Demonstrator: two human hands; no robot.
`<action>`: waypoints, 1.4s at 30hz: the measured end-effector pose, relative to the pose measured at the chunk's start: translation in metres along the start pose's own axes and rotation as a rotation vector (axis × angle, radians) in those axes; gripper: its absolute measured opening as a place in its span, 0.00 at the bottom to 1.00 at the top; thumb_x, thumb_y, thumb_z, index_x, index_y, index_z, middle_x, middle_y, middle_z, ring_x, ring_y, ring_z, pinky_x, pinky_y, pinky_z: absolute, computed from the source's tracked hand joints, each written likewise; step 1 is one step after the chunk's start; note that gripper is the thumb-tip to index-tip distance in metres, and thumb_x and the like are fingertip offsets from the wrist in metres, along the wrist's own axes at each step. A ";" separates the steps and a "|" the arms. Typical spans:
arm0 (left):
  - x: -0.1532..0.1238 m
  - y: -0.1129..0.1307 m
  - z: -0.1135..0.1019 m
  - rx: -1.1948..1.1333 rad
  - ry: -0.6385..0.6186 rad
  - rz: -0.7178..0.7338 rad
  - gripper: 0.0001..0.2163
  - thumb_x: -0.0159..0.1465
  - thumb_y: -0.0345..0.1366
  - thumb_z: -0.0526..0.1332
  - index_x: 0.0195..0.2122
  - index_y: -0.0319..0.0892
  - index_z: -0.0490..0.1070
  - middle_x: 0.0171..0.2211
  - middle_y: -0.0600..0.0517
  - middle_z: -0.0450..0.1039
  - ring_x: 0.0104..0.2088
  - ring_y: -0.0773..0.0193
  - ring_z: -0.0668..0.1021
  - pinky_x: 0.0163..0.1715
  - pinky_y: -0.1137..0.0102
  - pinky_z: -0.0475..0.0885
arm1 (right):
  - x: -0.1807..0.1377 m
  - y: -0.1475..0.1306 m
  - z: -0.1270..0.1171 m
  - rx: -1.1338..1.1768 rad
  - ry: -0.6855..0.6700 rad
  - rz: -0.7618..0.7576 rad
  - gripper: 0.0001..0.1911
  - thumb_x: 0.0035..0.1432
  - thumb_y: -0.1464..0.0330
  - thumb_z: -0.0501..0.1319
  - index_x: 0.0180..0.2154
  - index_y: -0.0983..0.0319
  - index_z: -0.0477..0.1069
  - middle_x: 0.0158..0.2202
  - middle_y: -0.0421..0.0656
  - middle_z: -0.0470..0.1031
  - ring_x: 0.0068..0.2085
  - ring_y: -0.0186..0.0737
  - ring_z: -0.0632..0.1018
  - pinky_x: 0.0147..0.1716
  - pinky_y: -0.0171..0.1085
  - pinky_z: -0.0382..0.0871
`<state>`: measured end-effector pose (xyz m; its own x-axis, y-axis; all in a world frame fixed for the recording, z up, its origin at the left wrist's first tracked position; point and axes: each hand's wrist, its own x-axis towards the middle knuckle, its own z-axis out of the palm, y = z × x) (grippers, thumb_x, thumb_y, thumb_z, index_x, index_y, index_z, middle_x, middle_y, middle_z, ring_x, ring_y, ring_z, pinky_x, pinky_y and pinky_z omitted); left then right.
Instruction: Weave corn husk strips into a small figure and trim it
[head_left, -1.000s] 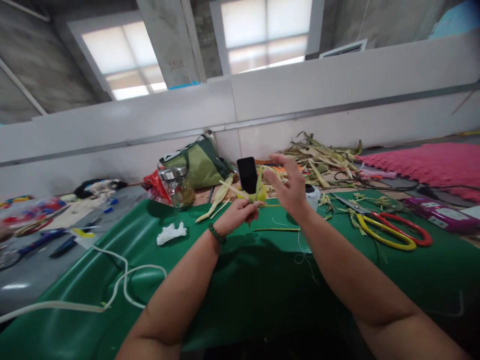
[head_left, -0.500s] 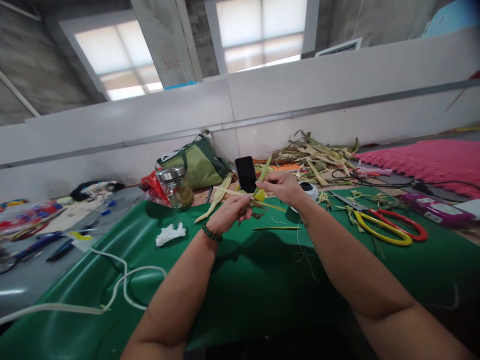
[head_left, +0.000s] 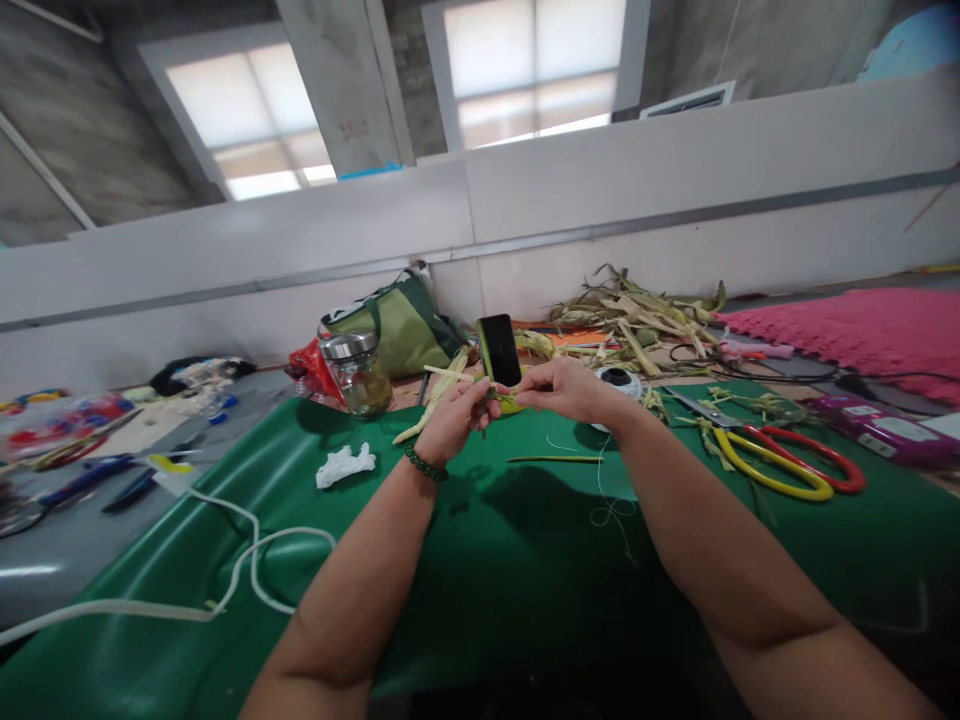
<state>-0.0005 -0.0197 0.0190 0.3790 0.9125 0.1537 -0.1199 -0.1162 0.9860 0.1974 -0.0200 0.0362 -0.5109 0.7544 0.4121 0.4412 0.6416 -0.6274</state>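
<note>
Above the green mat (head_left: 495, 600), my left hand (head_left: 456, 418), with a green bead bracelet at its wrist, is closed in a pinch on pale green corn husk strips (head_left: 507, 391). A pale strip end pokes out to its left. My right hand (head_left: 564, 390) is closed at the other side, its fingertips pinching the same husk, mostly hidden by the fingers. Just behind stands a dark phone (head_left: 499, 352). A thread spool (head_left: 621, 380) sits behind my right wrist. Below the hands lies a thin green stalk (head_left: 555, 459), with loose white thread (head_left: 611, 510) to its right.
Scissors with red and yellow handles (head_left: 780, 465) lie right. A heap of dry husks (head_left: 630, 315) fills the back. On the left are a lidded glass jar (head_left: 358, 375), a green bag (head_left: 409, 325), a crumpled white tissue (head_left: 345, 466) and a white cable (head_left: 247, 560).
The green strip that stood upright at my right hand has come down and now lies between the hands. My right fingers have lowered slightly. The view has shifted a little.
</note>
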 end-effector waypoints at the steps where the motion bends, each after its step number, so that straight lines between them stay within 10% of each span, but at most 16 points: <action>1: 0.000 0.000 0.000 -0.015 0.015 0.005 0.18 0.56 0.49 0.65 0.29 0.34 0.76 0.18 0.55 0.69 0.14 0.77 0.64 0.14 0.78 0.56 | 0.000 0.001 -0.002 -0.006 -0.021 -0.008 0.15 0.53 0.59 0.59 0.25 0.65 0.72 0.20 0.37 0.64 0.23 0.29 0.62 0.24 0.32 0.54; 18: -0.004 0.006 -0.006 0.335 -0.017 0.026 0.13 0.55 0.43 0.67 0.23 0.37 0.76 0.25 0.47 0.80 0.21 0.69 0.75 0.20 0.76 0.66 | 0.000 0.020 -0.016 -0.068 0.009 -0.045 0.17 0.57 0.58 0.59 0.24 0.63 0.70 0.20 0.36 0.63 0.23 0.30 0.62 0.24 0.33 0.55; 28: -0.002 -0.008 0.003 0.267 -0.114 -0.005 0.18 0.48 0.47 0.72 0.29 0.36 0.77 0.26 0.47 0.80 0.30 0.60 0.81 0.33 0.68 0.75 | 0.009 0.004 0.015 -0.353 0.283 -0.224 0.11 0.58 0.65 0.63 0.26 0.62 0.77 0.27 0.44 0.76 0.32 0.38 0.72 0.35 0.37 0.62; 42: -0.008 -0.001 0.007 0.193 -0.147 -0.062 0.08 0.53 0.37 0.70 0.24 0.37 0.78 0.25 0.45 0.78 0.25 0.61 0.78 0.29 0.67 0.75 | 0.007 -0.004 0.020 -0.077 0.361 -0.017 0.17 0.56 0.60 0.60 0.20 0.64 0.72 0.19 0.39 0.68 0.24 0.32 0.65 0.25 0.34 0.55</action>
<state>0.0025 -0.0295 0.0177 0.5114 0.8549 0.0868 0.0795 -0.1476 0.9859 0.1774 -0.0198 0.0285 -0.2315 0.7348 0.6376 0.4964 0.6529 -0.5721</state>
